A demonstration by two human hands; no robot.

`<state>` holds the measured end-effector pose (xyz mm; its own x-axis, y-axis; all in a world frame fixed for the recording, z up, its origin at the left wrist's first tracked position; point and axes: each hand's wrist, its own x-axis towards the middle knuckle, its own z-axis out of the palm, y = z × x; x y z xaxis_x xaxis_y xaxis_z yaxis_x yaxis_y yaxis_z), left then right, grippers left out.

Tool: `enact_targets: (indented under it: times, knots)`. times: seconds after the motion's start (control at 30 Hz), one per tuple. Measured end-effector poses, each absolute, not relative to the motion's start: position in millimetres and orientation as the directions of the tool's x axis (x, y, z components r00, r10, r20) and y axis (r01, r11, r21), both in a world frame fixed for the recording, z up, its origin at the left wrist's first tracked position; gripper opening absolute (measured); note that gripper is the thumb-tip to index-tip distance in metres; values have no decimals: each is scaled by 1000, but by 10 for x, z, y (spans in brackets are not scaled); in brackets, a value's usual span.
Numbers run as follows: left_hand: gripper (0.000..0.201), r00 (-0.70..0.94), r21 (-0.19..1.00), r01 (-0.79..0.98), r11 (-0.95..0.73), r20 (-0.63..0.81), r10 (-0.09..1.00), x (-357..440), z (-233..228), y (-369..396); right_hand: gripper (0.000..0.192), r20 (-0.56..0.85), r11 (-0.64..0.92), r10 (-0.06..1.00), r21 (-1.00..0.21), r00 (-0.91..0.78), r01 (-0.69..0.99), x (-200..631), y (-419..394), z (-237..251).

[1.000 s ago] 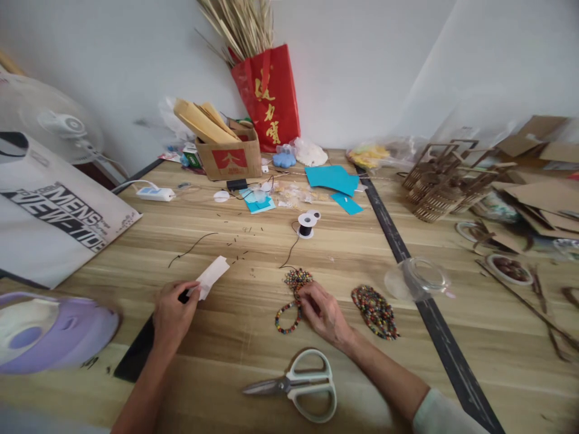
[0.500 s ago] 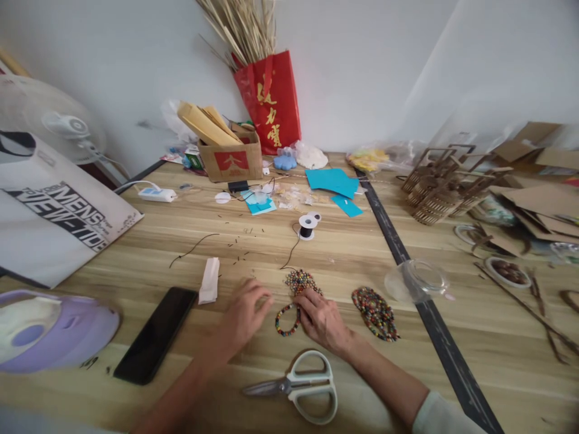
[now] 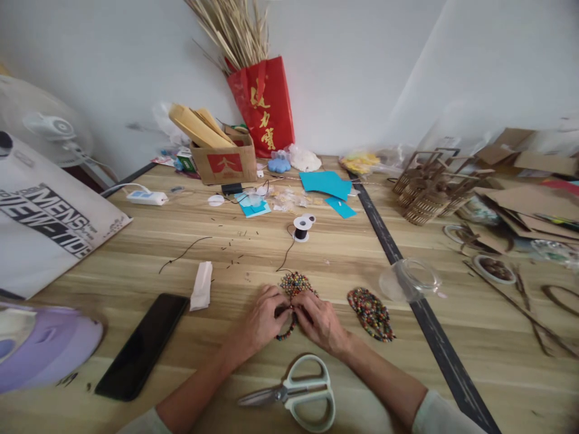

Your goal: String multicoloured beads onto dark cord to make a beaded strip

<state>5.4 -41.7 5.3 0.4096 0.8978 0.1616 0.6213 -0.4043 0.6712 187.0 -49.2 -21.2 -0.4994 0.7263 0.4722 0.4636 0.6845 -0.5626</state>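
My left hand [image 3: 262, 318] and my right hand [image 3: 322, 319] meet over a multicoloured beaded piece [image 3: 295, 283] on the wooden table [image 3: 316, 253]. Both pinch a beaded loop [image 3: 286, 333] that hangs from the piece; part of the loop is hidden under the fingers. A black thread runs from the beads to a small spool [image 3: 302, 228] farther back. A second flat beaded oval [image 3: 371, 313] lies just right of my right hand. White-handled scissors [image 3: 294, 395] lie shut below my hands.
A black phone [image 3: 142, 346] and a folded white paper [image 3: 201, 286] lie to the left, a purple appliance [image 3: 45, 349] beyond them. A clear lid [image 3: 409, 280] sits right of the beads. A cardboard box [image 3: 221, 160], red bag [image 3: 265, 105] and wooden cut-outs [image 3: 429, 187] stand at the back.
My left hand let go of the white paper near the phone, crossed to the right and now grips the beaded loop beside my right hand. The paper lies on the table.
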Motion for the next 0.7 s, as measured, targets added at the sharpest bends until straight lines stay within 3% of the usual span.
enact_targets:
  times: [0.13, 0.3, 0.43, 0.7]
  knots:
    - [12, 420, 814, 457, -359, 158, 894, 67, 44, -391, 15, 517, 690, 720, -607, -463, 395, 1869, -496, -179]
    - [15, 350, 959, 255, -121, 25, 936, 45, -34, -369, 13, 557, 697, 715, -618, -423, 364, 1860, -515, -151]
    - [16, 343, 991, 133, -10, -37, 939, 39, -129, -370, 9, 544, 678, 733, -632, -409, 375, 1846, -513, -152]
    - [17, 346, 998, 66, -16, -7, 938, 15, -96, -335, 11, 478, 648, 757, -640, -446, 413, 1824, -475, -141]
